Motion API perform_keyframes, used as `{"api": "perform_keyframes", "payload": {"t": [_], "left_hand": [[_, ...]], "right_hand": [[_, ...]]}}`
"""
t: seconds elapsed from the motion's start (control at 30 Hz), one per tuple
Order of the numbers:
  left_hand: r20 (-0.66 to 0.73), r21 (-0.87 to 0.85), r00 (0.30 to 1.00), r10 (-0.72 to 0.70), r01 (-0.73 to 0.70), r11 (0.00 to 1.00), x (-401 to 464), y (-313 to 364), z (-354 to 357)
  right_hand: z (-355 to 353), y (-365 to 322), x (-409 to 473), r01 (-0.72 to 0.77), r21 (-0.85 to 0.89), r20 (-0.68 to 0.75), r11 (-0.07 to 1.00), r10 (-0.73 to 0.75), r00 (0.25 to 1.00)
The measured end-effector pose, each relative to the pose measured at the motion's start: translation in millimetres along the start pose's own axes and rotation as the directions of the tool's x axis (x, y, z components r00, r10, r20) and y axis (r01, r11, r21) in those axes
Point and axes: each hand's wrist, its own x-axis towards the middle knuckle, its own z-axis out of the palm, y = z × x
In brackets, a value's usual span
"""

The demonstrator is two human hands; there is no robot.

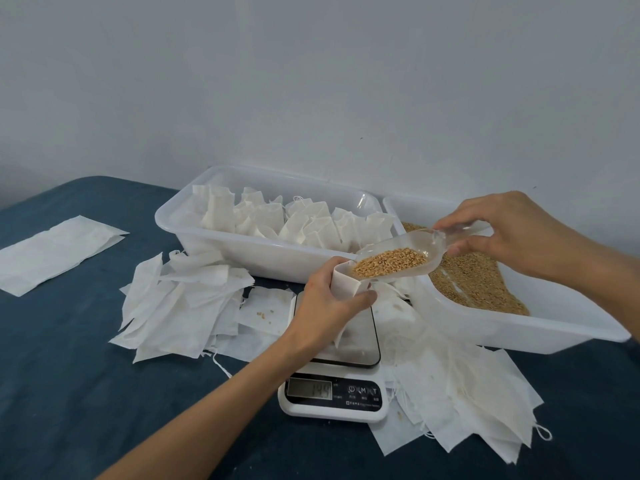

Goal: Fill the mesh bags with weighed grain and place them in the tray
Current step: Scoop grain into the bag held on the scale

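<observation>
1. Left hand [325,299] wrapped round an open mesh bag [344,280], fingers curled on its sides, mouth held up and open over the scale [334,372] to take the pour.
2. Right hand [509,233] pinching the handle end of a clear scoop [398,258], thumb and fingers closed on it. Scoop loaded with grain [389,263], lip resting at the bag mouth, tilted toward it: pour looks about to start or just starting.
3. Scale display lit, digits too blurred to trust.
4. Grain bin [519,327] on the right, just beside the scale, short reach for the scoop hand.
5. Tray [249,252] behind the scale, already carrying a row of filled bags [298,221] stood upright, likely to keep the grain in.
6. Empty bags [183,303] piled loose on the table [69,358] left and right of the scale, within reach of either hand.
7. Risk, judged: bag mouth narrow against the scoop lip, spill likely if tipped fast. A few stray grains already on the empty bags.
</observation>
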Motion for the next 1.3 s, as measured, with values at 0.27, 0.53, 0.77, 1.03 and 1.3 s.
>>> {"api": "perform_keyframes", "payload": {"t": [0.27,0.53,0.77,1.03,1.3], "left_hand": [[-0.004,-0.005,1.000,0.001,-0.001,1.000,-0.5,0.1,-0.6],[-0.003,-0.011,1.000,-0.001,0.001,1.000,-0.1,0.5,-1.8],[-0.008,0.006,1.000,-0.011,0.011,1.000,0.0,-1.2,-1.8],[-0.014,0.010,1.000,-0.001,0.001,1.000,-0.3,-0.6,-1.3],[-0.014,-0.002,1.000,-0.002,0.002,1.000,0.4,-0.3,-1.4]], "right_hand": [[0.2,0.2,0.4,0.000,-0.013,0.006,1.000,0.000,1.000],[1.0,0.6,1.0,-0.001,-0.012,0.005,1.000,0.001,1.000],[0.6,0.7,1.9,-0.001,-0.016,0.004,1.000,0.001,1.000],[0.2,0.9,1.8,0.005,-0.030,0.000,1.000,-0.005,1.000],[0.8,-0.6,1.9,0.014,-0.030,0.001,0.999,-0.014,1.000]]}}
